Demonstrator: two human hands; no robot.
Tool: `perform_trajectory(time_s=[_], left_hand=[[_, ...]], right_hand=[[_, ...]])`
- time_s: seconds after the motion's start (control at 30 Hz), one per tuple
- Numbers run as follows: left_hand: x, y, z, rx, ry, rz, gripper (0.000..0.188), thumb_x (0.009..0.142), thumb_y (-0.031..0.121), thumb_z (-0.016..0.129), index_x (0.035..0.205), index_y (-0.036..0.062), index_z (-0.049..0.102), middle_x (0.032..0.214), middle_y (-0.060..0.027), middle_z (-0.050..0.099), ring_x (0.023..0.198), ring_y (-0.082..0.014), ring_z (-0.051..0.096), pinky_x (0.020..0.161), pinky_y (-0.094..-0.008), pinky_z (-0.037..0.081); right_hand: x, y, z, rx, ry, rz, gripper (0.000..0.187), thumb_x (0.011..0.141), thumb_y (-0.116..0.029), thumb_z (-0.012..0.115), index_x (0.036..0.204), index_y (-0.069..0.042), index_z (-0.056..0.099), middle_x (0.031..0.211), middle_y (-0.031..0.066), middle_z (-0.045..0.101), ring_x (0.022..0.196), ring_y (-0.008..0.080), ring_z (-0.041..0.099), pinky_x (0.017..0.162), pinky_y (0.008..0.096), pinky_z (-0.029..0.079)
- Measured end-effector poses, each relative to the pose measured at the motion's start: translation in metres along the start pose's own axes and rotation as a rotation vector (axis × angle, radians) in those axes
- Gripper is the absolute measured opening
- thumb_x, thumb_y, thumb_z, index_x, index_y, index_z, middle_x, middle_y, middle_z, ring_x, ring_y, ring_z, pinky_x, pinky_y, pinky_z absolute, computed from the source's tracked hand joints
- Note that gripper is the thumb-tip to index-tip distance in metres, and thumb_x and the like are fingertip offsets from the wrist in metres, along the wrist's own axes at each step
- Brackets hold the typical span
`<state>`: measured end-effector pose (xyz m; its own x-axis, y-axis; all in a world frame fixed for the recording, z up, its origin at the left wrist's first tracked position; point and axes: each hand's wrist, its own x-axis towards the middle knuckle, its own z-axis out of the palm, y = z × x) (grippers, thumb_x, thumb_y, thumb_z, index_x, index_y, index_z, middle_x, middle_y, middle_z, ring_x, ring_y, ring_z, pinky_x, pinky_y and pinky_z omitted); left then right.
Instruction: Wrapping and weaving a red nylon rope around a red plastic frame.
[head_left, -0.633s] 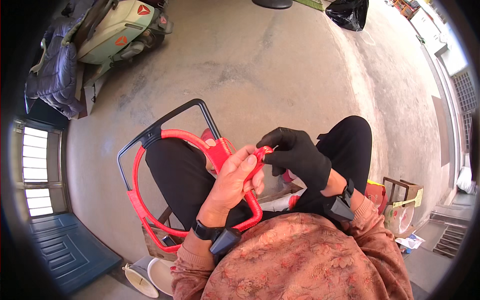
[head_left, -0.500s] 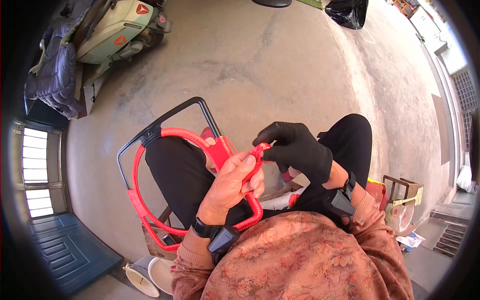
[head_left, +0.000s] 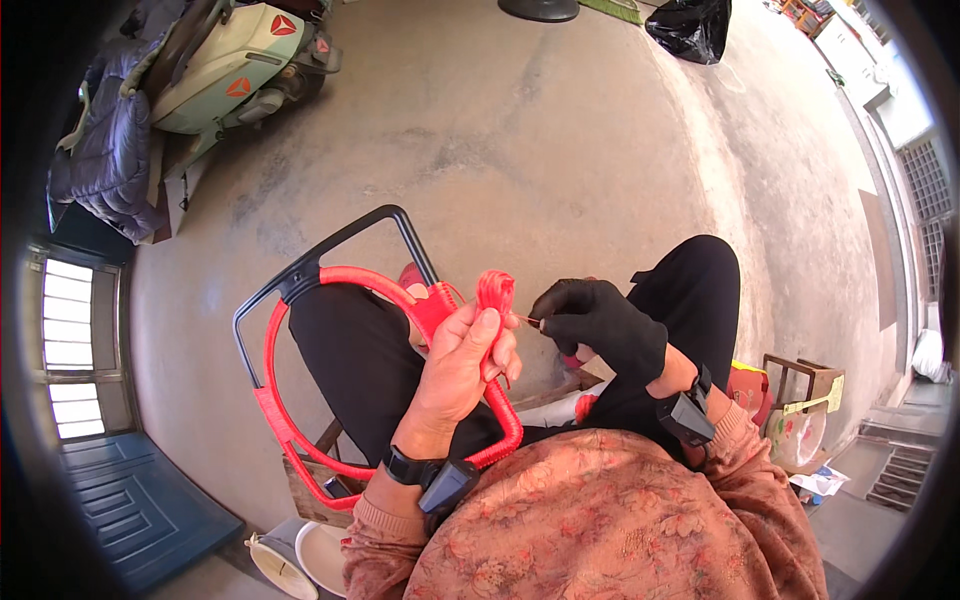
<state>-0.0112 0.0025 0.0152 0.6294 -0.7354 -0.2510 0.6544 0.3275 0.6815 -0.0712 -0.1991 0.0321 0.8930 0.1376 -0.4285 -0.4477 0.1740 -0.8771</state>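
Note:
My bare left hand (head_left: 462,362) is closed round a bundle of shiny red cord (head_left: 495,291), whose looped end sticks up above the thumb. My right hand (head_left: 603,322), in a black glove, pinches a thin strand (head_left: 528,320) that runs to the left hand's fingertips; whether it is thread or wire I cannot make out. Across my left thigh lies a black frame (head_left: 345,232) joined to a ring of tubing wrapped in red cord (head_left: 276,345). The wrapped tubing passes behind and below my left hand, so part of it is hidden.
A pale scooter (head_left: 225,75) with a quilted cover (head_left: 105,165) stands at the far left. Near left are a blue door panel (head_left: 145,500) and white buckets (head_left: 325,550). A black bag (head_left: 692,28) rests on the floor far ahead. A wooden stool (head_left: 812,385) stands at the right.
The red bundle's end now stands upright above my left hand instead of leaning toward the right one. My gloved hand has moved slightly down off the bundle, and the thin strand shows between the hands.

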Motion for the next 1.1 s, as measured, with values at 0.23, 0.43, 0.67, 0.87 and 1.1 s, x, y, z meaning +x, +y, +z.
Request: perform_trajectory(time_s=[0.23,0.43,0.67,0.87,1.1], left_hand=[[0.000,-0.002,0.003,0.188,-0.017,-0.063,0.026,0.100,0.027,0.049,0.098,0.0021,0.056,0.062,-0.0001,0.048,0.049,-0.0069,0.041,0.058,-0.0289,0.049],[0.002,-0.003,0.001,0.163,-0.006,-0.111,0.026,0.100,0.028,0.049,0.102,0.0026,0.055,0.064,-0.0002,0.048,0.050,-0.0066,0.042,0.058,-0.0279,0.049],[0.004,-0.003,0.004,0.244,0.052,-0.078,0.027,0.100,0.029,0.047,0.107,0.0034,0.052,0.065,-0.0002,0.047,0.049,-0.0063,0.040,0.059,-0.0296,0.049],[-0.001,0.002,-0.003,0.088,-0.045,-0.100,0.030,0.101,0.029,0.045,0.102,0.0011,0.055,0.065,-0.0008,0.047,0.050,-0.0075,0.040,0.058,-0.0295,0.048],[-0.005,0.003,0.009,0.126,-0.047,-0.102,0.038,0.102,0.030,0.041,0.110,-0.0037,0.056,0.064,-0.0020,0.046,0.053,-0.0081,0.040,0.057,-0.0285,0.046]], right_hand=[[0.009,0.003,0.011,0.004,0.181,-0.020,0.011,0.088,-0.011,0.063,0.096,-0.005,0.063,0.077,0.0006,0.061,0.056,0.0053,0.052,0.048,0.0223,0.042],[0.016,0.019,0.019,-0.358,0.251,-0.466,0.012,0.088,-0.008,0.062,0.100,-0.007,0.062,0.069,-0.0021,0.060,0.049,0.0028,0.048,0.044,0.0214,0.039],[0.016,0.021,0.021,-0.332,0.249,-0.490,0.011,0.088,-0.006,0.062,0.098,-0.006,0.062,0.068,-0.0010,0.062,0.050,0.0029,0.049,0.045,0.0213,0.040],[0.014,0.018,0.030,0.018,0.274,-0.314,0.011,0.088,-0.008,0.061,0.099,-0.004,0.060,0.070,0.0013,0.060,0.056,0.0053,0.052,0.048,0.0219,0.041],[0.014,0.029,0.009,0.045,0.087,-0.027,0.013,0.091,-0.017,0.060,0.096,-0.005,0.060,0.069,0.0010,0.058,0.058,0.0076,0.054,0.050,0.0236,0.043]])
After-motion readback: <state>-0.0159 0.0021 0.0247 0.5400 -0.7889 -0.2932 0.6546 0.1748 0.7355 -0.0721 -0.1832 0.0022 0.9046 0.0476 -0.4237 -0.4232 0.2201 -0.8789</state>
